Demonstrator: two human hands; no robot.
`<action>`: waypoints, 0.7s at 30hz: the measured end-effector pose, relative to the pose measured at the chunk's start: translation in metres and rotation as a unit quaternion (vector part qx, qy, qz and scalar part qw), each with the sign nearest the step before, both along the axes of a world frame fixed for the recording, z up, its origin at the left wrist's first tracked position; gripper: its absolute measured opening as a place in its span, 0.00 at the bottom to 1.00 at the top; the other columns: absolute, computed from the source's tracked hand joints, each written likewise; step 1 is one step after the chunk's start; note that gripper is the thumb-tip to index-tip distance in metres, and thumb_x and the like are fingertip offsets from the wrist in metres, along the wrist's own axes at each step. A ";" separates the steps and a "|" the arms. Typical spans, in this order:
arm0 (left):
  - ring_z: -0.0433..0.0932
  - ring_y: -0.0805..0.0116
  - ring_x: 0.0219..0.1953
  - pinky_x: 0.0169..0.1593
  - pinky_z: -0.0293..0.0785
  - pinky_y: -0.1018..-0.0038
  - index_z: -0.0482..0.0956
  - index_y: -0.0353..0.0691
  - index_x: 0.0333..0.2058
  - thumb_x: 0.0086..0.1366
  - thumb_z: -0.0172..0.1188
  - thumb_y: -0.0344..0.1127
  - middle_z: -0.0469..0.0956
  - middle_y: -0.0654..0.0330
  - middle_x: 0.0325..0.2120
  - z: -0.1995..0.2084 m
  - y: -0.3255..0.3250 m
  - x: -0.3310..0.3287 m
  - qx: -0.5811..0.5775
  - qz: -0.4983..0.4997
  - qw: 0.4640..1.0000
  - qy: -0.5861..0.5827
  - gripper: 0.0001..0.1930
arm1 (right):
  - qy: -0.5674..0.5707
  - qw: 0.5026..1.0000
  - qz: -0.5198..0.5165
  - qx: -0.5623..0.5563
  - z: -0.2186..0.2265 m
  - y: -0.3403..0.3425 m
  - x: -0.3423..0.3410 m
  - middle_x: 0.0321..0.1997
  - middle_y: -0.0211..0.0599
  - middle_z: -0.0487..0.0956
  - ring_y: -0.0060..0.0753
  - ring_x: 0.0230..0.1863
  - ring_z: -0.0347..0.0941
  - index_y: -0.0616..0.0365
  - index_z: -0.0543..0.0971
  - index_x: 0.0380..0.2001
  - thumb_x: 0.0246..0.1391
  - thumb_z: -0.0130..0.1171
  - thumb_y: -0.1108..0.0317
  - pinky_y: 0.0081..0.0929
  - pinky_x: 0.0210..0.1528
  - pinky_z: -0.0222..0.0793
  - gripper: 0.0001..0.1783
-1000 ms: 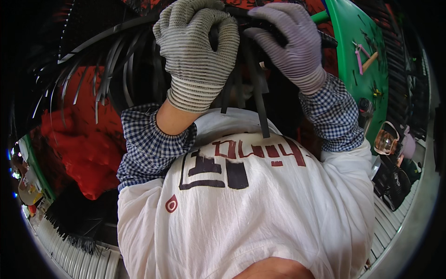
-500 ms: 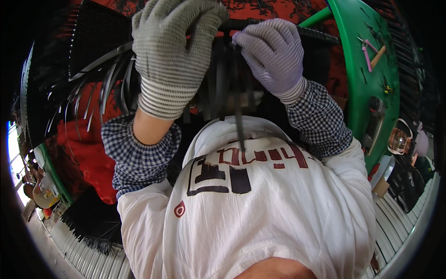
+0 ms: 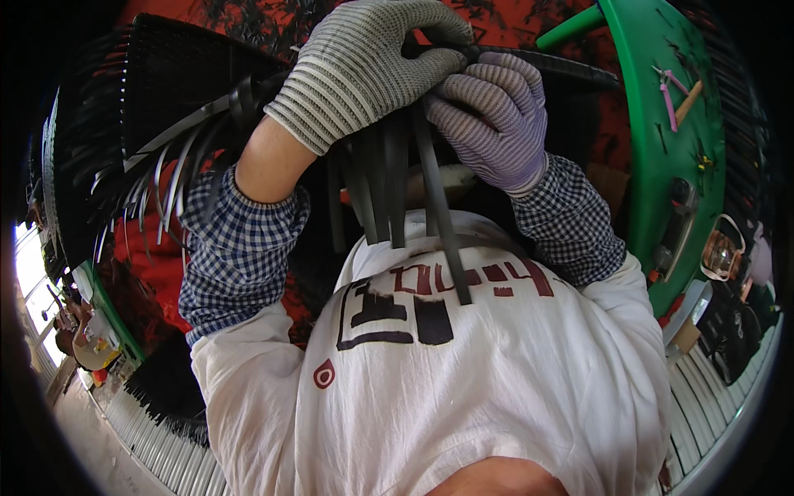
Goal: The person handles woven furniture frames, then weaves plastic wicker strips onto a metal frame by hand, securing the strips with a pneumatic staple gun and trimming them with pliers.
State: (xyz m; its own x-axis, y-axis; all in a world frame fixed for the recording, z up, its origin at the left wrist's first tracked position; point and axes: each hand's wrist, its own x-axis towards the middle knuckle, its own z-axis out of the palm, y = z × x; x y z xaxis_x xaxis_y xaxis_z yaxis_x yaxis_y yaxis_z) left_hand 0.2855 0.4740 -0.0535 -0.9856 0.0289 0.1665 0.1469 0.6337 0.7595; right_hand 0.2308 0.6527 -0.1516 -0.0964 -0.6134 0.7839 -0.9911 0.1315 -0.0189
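In front of my chest, both my gloved hands meet at the edge of a black woven piece (image 3: pixel 182 87) made of flat strips. My left hand (image 3: pixel 356 78), in a grey-and-white striped glove, reaches rightward with thumb and forefinger closed at the dark edge; its other fingers are hidden. My right hand (image 3: pixel 492 124), in a purplish striped glove, has its fingers curled and pinched right beside the left thumb. From between the hands a long flat black strip (image 3: pixel 444 219) hangs down over my white shirt. Several shorter black strips (image 3: pixel 376 186) dangle below my left hand.
At the right stands a green stool or table top (image 3: pixel 657 157) with pink-handled snips (image 3: pixel 668 99) and strip scraps on it. Loose strip ends (image 3: pixel 161 186) fan out at the left. Red cloth (image 3: pixel 145 264) and red sheeting lie beneath, littered with black offcuts.
My left hand has swung to the right and turned, closing in on my right hand. The long strip, blurred before, now hangs still and farther right.
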 end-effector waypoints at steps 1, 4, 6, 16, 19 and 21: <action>0.81 0.60 0.34 0.41 0.79 0.69 0.81 0.36 0.38 0.55 0.65 0.32 0.81 0.54 0.31 -0.003 -0.001 0.000 0.000 0.003 1.000 -0.004 0.11 | -0.004 1.000 0.005 -0.002 0.001 0.001 0.001 0.45 0.22 0.76 0.28 0.47 0.72 0.36 0.83 0.39 0.44 0.62 0.63 0.38 0.57 0.66 0.15; 0.81 0.60 0.32 0.39 0.79 0.70 0.80 0.35 0.35 0.54 0.63 0.30 0.80 0.54 0.29 -0.012 -0.005 0.002 0.007 -0.009 0.999 0.038 0.10 | -0.006 1.000 0.005 0.003 0.001 0.002 0.003 0.45 0.21 0.77 0.27 0.47 0.72 0.36 0.82 0.39 0.45 0.62 0.62 0.38 0.58 0.65 0.15; 0.81 0.61 0.31 0.38 0.78 0.71 0.79 0.34 0.34 0.54 0.62 0.29 0.80 0.53 0.28 -0.014 -0.006 0.005 0.033 0.008 0.999 0.038 0.09 | -0.005 1.000 0.003 0.007 0.000 0.003 0.004 0.45 0.21 0.77 0.27 0.48 0.71 0.36 0.82 0.39 0.45 0.62 0.62 0.38 0.59 0.64 0.15; 0.81 0.65 0.33 0.40 0.78 0.71 0.78 0.31 0.35 0.57 0.62 0.25 0.81 0.53 0.30 -0.017 -0.009 0.009 0.052 0.007 0.998 0.023 0.07 | -0.022 1.000 -0.016 -0.002 -0.007 0.009 0.009 0.44 0.19 0.78 0.25 0.48 0.72 0.36 0.82 0.37 0.45 0.63 0.62 0.38 0.61 0.62 0.12; 0.80 0.67 0.33 0.41 0.78 0.72 0.78 0.30 0.35 0.57 0.62 0.26 0.80 0.53 0.30 -0.010 -0.008 0.012 0.047 0.024 0.999 -0.005 0.08 | -0.040 0.999 -0.012 0.001 -0.005 0.008 0.011 0.43 0.19 0.79 0.25 0.46 0.72 0.38 0.82 0.36 0.46 0.63 0.63 0.38 0.60 0.63 0.11; 0.80 0.68 0.33 0.41 0.77 0.73 0.78 0.30 0.36 0.58 0.62 0.26 0.80 0.54 0.29 0.001 -0.004 0.013 0.057 0.021 0.998 -0.006 0.07 | -0.046 0.999 -0.016 0.000 -0.004 0.008 0.012 0.43 0.20 0.79 0.26 0.46 0.73 0.39 0.82 0.35 0.46 0.63 0.63 0.38 0.60 0.63 0.10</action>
State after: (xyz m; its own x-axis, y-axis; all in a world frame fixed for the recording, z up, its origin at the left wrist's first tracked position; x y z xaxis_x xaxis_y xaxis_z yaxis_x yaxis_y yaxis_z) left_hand 0.2988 0.4698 -0.0529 -0.9875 -0.0308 0.1546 0.1126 0.5488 0.8283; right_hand 0.2433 0.6604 -0.1554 -0.1885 -0.6080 0.7713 -0.9803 0.1637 -0.1105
